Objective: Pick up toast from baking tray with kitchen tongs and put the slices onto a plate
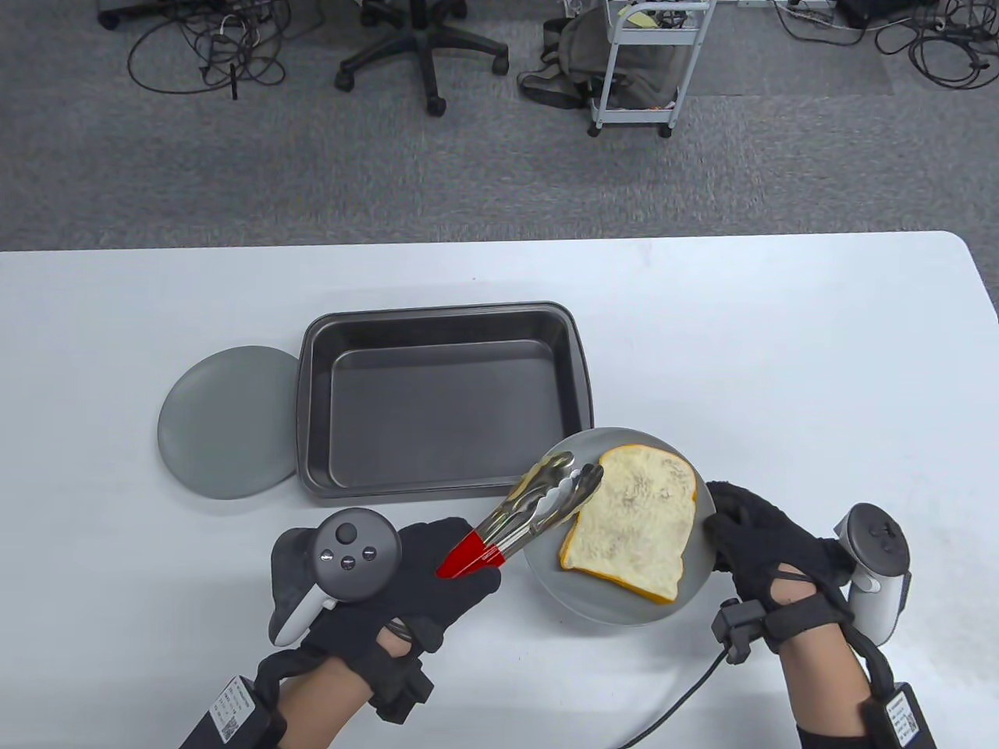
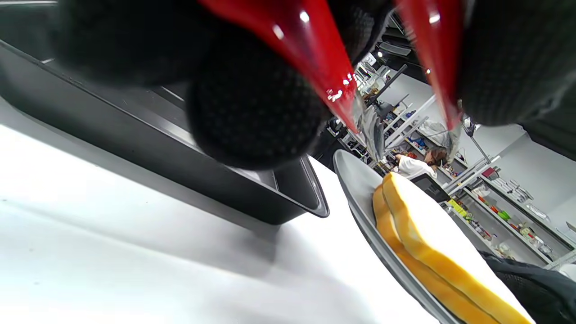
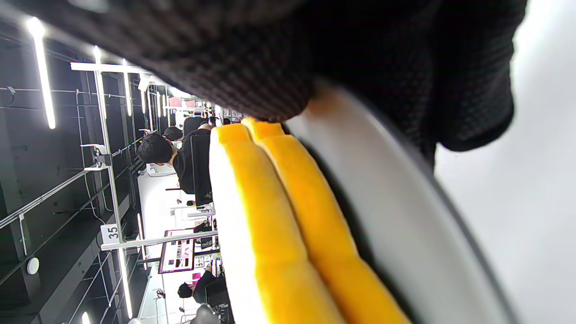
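On the round grey plate [image 1: 624, 605] at the near right of the white table [image 1: 780, 351], two pale slices of toast with yellow crusts [image 1: 632, 519] lie stacked, one on the other, as both wrist views show from the edge. Just over the stack's left corner hover the steel tips of the red-handled kitchen tongs [image 1: 538, 507], parted a little and gripping nothing; whether they touch the bread I can't tell.

Left hand [image 1: 414, 585], black glove, fingers curled round the red handles, holding the tongs loosely enough that the arms stand apart. Right hand [image 1: 769, 546] has the plate by its right rim, thumb on top and fingers curled under the edge, and the plate looks raised and tilted off the table!

Behind, the dark rectangular metal baking tray [image 1: 445, 398] shows a bare floor, no slice left in it. A second grey plate [image 1: 226, 421] peeks out from under the tray's left rim.

So the job looks all but done: toast moved, tray cleared. What's left, I'd judge, is setting down plate and tongs.
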`<state>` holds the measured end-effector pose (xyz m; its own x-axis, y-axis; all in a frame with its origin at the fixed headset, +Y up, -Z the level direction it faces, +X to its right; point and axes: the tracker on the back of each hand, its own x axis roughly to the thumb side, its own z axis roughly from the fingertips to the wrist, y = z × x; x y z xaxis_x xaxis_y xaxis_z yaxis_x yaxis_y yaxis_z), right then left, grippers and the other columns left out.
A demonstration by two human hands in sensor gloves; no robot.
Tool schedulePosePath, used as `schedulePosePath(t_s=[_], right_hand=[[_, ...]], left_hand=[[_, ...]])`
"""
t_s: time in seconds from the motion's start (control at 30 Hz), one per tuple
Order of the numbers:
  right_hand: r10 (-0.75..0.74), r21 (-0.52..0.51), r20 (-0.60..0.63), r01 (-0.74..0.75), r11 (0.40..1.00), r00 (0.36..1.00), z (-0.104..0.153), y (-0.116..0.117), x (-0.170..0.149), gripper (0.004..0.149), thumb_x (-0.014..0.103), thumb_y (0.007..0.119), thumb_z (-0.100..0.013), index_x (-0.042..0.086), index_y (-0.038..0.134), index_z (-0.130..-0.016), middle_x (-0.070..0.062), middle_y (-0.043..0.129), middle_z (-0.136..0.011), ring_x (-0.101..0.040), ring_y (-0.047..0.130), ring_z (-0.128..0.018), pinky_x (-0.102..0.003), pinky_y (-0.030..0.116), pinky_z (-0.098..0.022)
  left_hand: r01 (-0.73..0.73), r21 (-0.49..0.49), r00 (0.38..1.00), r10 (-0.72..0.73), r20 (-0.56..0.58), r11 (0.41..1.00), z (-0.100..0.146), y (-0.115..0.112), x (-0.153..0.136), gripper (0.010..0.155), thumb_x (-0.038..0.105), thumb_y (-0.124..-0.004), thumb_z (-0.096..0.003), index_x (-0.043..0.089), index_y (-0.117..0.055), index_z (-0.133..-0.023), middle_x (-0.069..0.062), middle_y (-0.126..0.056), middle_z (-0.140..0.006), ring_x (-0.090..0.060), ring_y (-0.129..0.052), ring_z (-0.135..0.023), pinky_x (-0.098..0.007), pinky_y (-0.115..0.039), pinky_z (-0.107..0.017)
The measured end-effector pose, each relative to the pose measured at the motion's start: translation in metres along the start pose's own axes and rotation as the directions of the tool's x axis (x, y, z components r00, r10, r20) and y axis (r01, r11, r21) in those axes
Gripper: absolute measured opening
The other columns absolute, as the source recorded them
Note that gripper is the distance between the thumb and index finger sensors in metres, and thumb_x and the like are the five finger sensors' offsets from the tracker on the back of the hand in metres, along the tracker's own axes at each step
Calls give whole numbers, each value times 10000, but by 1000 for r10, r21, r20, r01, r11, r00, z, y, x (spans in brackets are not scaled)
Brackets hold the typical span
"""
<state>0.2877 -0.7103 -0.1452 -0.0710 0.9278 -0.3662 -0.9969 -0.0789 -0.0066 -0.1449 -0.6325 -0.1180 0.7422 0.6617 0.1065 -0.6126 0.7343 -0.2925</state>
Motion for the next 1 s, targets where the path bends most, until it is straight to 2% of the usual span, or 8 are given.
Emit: schedulePosePath(t_s=[0.07,0.1,0.23,0.57,0.77,1.0], right_hand=[[1,-6,6,-1,1000,1000,0,0,0,536,208,908,-422,23,767,-905,-216,1014,-701,-361,1175,-467,-541,982,-430],[1,-6,7,0,1000,1000,0,0,0,536,209,908,-422,23,767,-905,-217,1015,-700,-362,1175,-468,-541,982,-429],[-3,-4,10,3,1000,1000,0,0,0,536,208,908,-422,24,768,-905,-216,1014,-701,-361,1175,-467,-541,982,-430],[-4,-5,9,4,1000,1000,0,0,0,533,209,909,-422,24,770,-903,-217,1013,-702,-365,1173,-470,-545,979,-430],[-1,-8,7,1,1000,1000,0,0,0,534,208,909,-423,23,769,-903,-217,1014,-701,-365,1173,-469,-545,979,-430],[-4,-13,7,4,1000,1000,0,0,0,536,208,910,-422,22,768,-904,-219,1014,-701,-365,1174,-467,-543,980,-431]], left_hand=[[5,17,1000,-5,-8,1000,1,3,-2,820,700,-907,-356,130,-789,-933,-62,-951,-735,-246,-1055,-375,-319,-940,-238],[7,30,1000,-7,-11,1000,2,5,-3,823,698,-909,-353,130,-782,-935,-117,-943,-735,-248,-1052,-384,-323,-938,-246],[33,123,999,-31,-20,992,4,16,-9,850,701,-921,-340,136,-743,-950,-116,-910,-763,-247,-1036,-422,-335,-929,-276],[22,267,993,10,-118,964,14,45,-40,920,656,-961,-340,158,-572,-1008,-121,-784,-856,-258,-954,-520,-368,-873,-358],[38,388,981,39,-190,921,24,69,-67,942,666,-962,-339,164,-530,-1009,-120,-755,-860,-238,-935,-521,-351,-865,-355],[41,511,948,128,-292,859,31,98,-106,898,660,-976,-354,189,-559,-994,-80,-765,-862,-254,-921,-562,-347,-891,-347]])
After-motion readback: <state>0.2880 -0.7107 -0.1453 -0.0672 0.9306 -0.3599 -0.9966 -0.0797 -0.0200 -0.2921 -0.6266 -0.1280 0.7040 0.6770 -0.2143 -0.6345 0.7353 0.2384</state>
